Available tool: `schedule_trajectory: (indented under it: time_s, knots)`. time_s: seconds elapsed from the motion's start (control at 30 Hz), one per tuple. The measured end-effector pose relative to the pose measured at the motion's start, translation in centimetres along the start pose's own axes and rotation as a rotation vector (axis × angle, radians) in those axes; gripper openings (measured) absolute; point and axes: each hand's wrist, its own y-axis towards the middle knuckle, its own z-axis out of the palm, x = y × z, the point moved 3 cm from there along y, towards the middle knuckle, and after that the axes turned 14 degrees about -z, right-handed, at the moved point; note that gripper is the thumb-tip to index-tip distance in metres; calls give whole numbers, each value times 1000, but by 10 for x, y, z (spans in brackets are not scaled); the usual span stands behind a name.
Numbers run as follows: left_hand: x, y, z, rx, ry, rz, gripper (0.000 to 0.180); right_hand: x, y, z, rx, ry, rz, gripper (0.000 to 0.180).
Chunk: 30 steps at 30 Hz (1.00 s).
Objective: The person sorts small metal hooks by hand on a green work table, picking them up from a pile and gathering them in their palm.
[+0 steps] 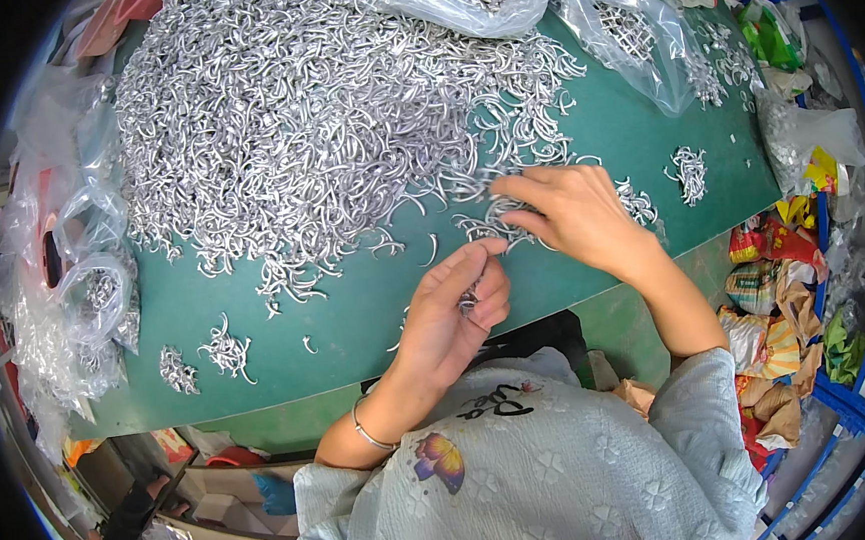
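Small curved silver metal pieces (282, 120) lie in a wide heap on the green tabletop (376, 319). Near the table's front edge, my left hand (460, 303) is closed with the palm turned up, and several of these pieces show between its curled fingers. My right hand (579, 215) reaches over the near right fringe of the heap, just right of my left hand. Its fingertips are smeared by motion beside the loose pieces, so what they hold does not show.
Small piles of pieces sit at the front left (226, 353) and at the right (688, 174). Clear plastic bags of pieces (627, 36) rest on the far side. More plastic bags (78, 225) crowd the left edge. Colourful packages (772, 316) fill a blue-framed rack at the right.
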Motion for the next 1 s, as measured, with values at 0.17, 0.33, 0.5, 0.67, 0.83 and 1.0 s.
schedule_trajectory:
  time_s: [0.17,0.33,0.5,0.67,0.83,1.0]
  knots:
    - [-1,-2,-12,45,-22,40,24,-25,-12,-20,-93,-64,181,14]
    - [2,0,-4,19,-18,22,22,-20,17,-17,-311,-103,151,15]
    - [2,0,3,-17,-3,20,22,-24,40,3,-156,-236,88,8]
    - [1,-1,-4,-22,-23,36,22,-19,24,-3,-236,40,169,8]
    - [0,0,-6,-18,-23,31,23,-20,-3,4,-361,872,438,12]
    - [-2,0,-2,-97,8,42,26,-8,-9,6,-360,1175,521,9]
